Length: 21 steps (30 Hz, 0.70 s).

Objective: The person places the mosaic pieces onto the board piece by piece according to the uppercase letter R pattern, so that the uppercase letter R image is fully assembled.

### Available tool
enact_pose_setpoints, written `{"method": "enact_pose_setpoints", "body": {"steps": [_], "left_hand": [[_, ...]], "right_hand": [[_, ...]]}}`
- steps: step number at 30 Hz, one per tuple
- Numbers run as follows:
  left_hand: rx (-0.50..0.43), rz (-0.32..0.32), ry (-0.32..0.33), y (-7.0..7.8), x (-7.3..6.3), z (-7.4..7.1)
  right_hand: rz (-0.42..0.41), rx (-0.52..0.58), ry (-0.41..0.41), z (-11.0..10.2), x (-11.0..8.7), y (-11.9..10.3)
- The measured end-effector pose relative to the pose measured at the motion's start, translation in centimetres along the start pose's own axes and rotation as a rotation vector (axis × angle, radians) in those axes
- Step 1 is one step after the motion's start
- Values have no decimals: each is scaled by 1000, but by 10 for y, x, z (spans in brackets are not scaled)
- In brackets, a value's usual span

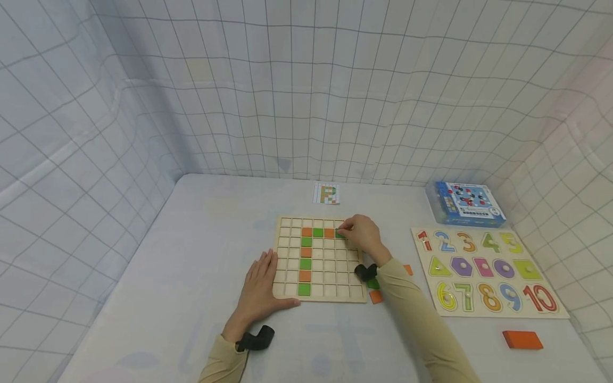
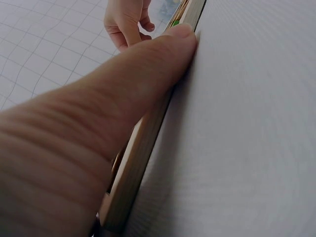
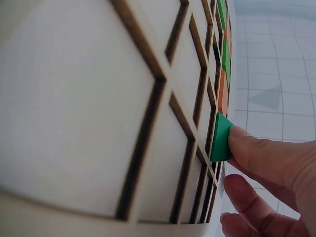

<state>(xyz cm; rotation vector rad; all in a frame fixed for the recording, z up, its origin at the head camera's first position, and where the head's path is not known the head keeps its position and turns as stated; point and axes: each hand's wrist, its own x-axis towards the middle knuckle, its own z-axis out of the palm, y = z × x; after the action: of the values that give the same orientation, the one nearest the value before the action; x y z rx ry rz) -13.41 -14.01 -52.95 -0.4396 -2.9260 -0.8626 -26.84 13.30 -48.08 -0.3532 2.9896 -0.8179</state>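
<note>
A wooden grid board (image 1: 317,271) lies on the table, with an orange and green row near its top and an alternating column below it. My right hand (image 1: 362,234) pinches a green square tile (image 3: 221,138) at the right end of that row. In the right wrist view the thumb is on the tile, which stands partly out of its cell; the far side of the grip is hidden. Fingers straight, my left hand (image 1: 258,284) rests along the board's left edge, its thumb (image 2: 170,52) lying against the front edge.
Loose orange (image 1: 375,297) and green tiles (image 1: 373,284) lie right of the board, partly under the right forearm. A small pattern card (image 1: 326,193) is behind it. Farther right are a number-and-shape puzzle (image 1: 493,314), a blue box (image 1: 466,205) and an orange block (image 1: 522,340).
</note>
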Motion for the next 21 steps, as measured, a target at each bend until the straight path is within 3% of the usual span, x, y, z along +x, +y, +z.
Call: {"method": "enact_pose_setpoints", "body": {"steps": [9, 21], "left_hand": [[-3, 11, 10, 1, 0, 0], [-1, 16, 15, 0, 0, 0]], "right_hand": [[18, -25, -44, -4, -2, 0], [-56, 4, -145, -10, -6, 14]]}}
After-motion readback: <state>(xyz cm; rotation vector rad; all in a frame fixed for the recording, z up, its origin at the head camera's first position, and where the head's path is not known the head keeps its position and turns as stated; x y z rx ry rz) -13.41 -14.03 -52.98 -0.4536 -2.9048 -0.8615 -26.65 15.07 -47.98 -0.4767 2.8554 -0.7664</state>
